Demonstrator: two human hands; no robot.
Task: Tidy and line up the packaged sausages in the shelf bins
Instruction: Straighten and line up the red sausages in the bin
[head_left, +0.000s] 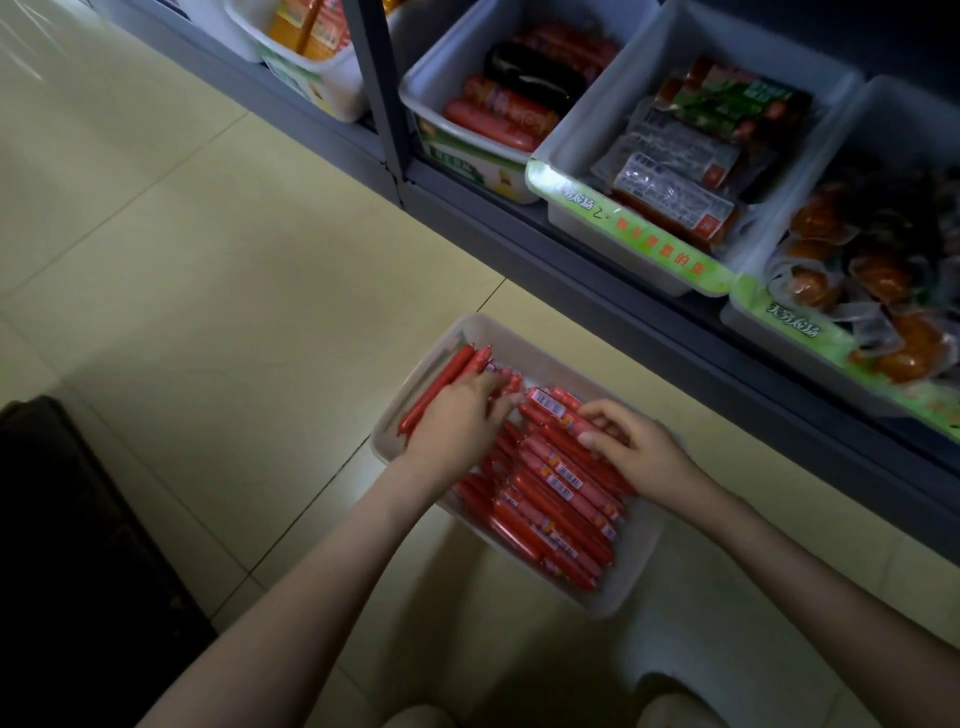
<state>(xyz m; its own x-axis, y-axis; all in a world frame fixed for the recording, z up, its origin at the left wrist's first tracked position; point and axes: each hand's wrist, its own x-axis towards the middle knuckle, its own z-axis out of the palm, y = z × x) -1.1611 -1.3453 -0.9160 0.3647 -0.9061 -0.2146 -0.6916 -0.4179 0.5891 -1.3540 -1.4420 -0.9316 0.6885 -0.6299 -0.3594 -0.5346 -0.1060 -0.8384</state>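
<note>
Sausages (550, 499) in red wrappers lay in a pale bin (638, 566) on the floor (234, 312), near the person and just in front of the shelf (597, 270). Most lay side by side, but some at the far end looked crooked. The left hand (457, 418) rested on the far left ones, its fingers almost straight and gripping nothing that I could see. The right hand (641, 449) was curled round one or two sausages at the far right, pinching them between thumb and fingers. I think the step was lining up the loose ones. To do it well, the left hand should press the neat row so it cannot roll. The right hand should turn its sausages the same way and tuck them in snugly, with the ends even.
</note>
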